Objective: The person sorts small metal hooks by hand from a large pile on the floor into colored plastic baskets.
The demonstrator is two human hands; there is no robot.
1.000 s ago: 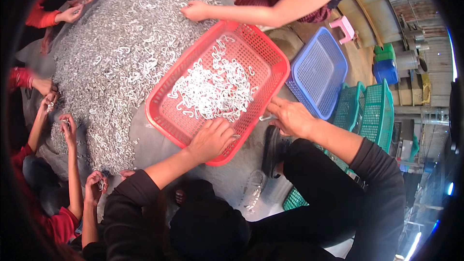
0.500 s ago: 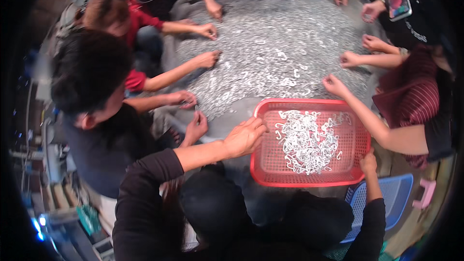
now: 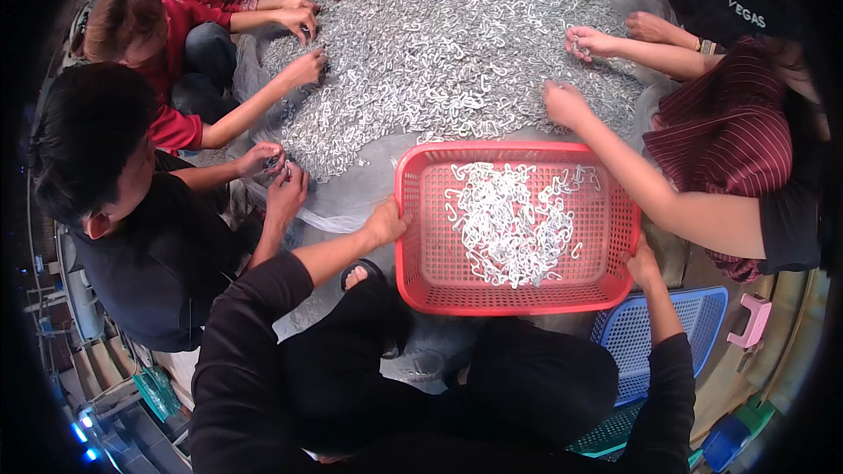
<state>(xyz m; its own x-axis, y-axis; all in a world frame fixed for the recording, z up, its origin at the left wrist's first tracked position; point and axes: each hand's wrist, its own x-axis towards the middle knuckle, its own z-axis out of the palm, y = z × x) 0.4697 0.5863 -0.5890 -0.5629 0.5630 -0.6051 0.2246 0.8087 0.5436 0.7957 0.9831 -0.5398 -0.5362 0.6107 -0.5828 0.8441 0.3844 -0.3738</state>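
A red plastic mesh basket (image 3: pixel 428 241) is held level in front of me, over my knees. Small white hook-shaped pieces (image 3: pixel 512 226), some bent like an S, lie heaped in its middle. My left hand (image 3: pixel 385 221) is closed on the basket's left wall near the rim. On the opposite side, my right hand (image 3: pixel 641 262) grips the right wall towards the near corner, its fingers partly hidden. Beyond the basket spreads a large pile of similar grey-white hooks (image 3: pixel 439 53) on a grey sheet (image 3: pixel 399 151).
Several people sit around the pile, their hands at its edges. A co-worker's forearm (image 3: pixel 654 184) reaches across just beyond the basket's far right corner. At my right stand a blue mesh basket (image 3: pixel 702 320) and a pink stool (image 3: pixel 749 320). A sandalled foot (image 3: pixel 356 276) is below my left forearm.
My left hand has gone from lying over the left rim to gripping that wall from outside. The basket sits slightly further left, and the whole view has shifted.
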